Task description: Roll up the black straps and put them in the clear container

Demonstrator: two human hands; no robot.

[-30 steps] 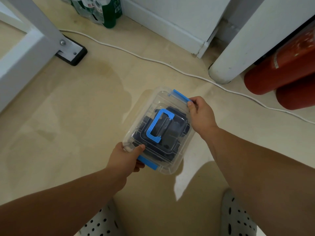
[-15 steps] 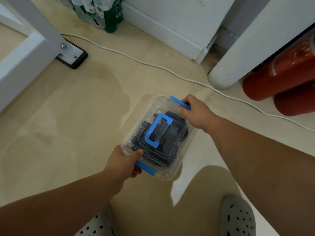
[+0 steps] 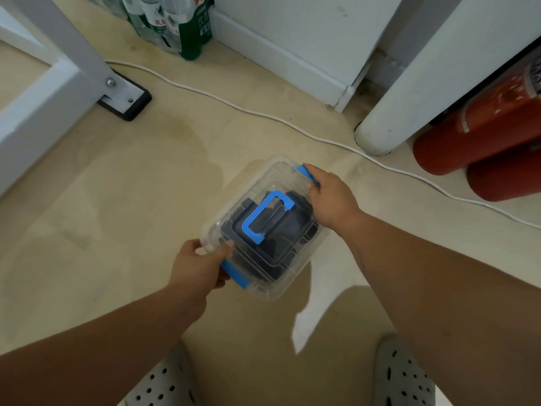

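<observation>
Gripping the clear container [image 3: 304, 260] at opposite ends, both hands clamp onto its lidded rim. The left hand [image 3: 199, 268] hooks its thumb over the lid's near-left edge beside a blue latch [image 3: 234, 277], with its fingers tucked underneath. The right hand [image 3: 330, 197] wraps the far-right end, its fingers curled over the other blue latch [image 3: 306, 172]. Black straps [image 3: 295, 222] lie inside the container, dark bundles seen through the closed lid under its flat-folded blue handle [image 3: 263, 215]. Whether the container rests on the beige floor [image 3: 131, 200] or hangs just above it I cannot tell. Beyond the container a white cable [image 3: 263, 113] crosses the floor, and farther beyond it stand green bottles [image 3: 181, 24]. Beyond the container and to its right lie red cylinders [image 3: 483, 127], next to a white post [image 3: 395, 112]. Nearer than the container are two perforated grey shoes [image 3: 401, 376].
</observation>
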